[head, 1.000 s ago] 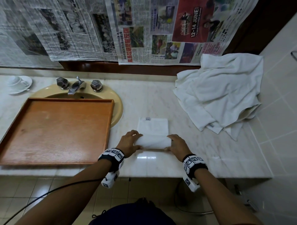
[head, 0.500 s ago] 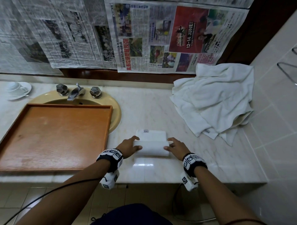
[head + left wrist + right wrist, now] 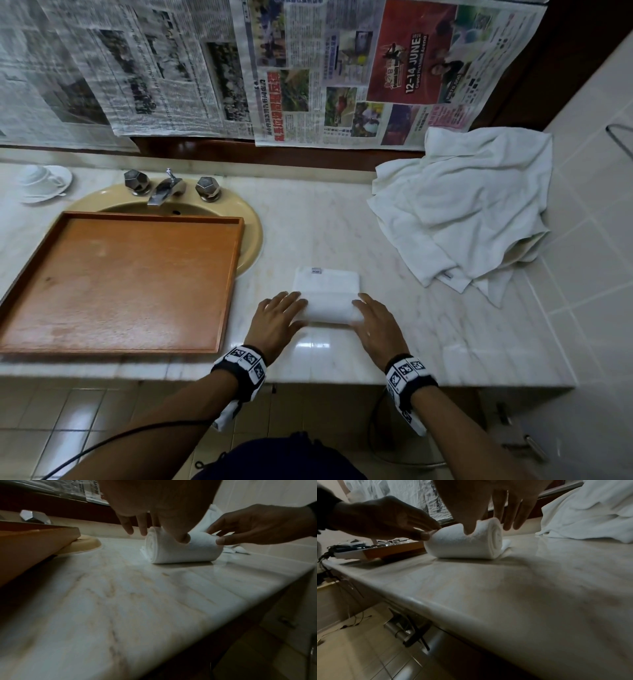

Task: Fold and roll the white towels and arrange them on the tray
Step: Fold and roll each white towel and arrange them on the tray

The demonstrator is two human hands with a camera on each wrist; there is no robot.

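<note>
At lower centre of the head view, the left hand and right hand rest with straight, spread fingers on the 2 ends of a half-rolled white towel, thumbs pressed into its near side, nothing clenched. The roll lies on the marble counter, its unrolled flat tail pointing toward the wall. The wooden tray sits over the sink at left, and a heap of loose white towels fills the upper right.
</note>
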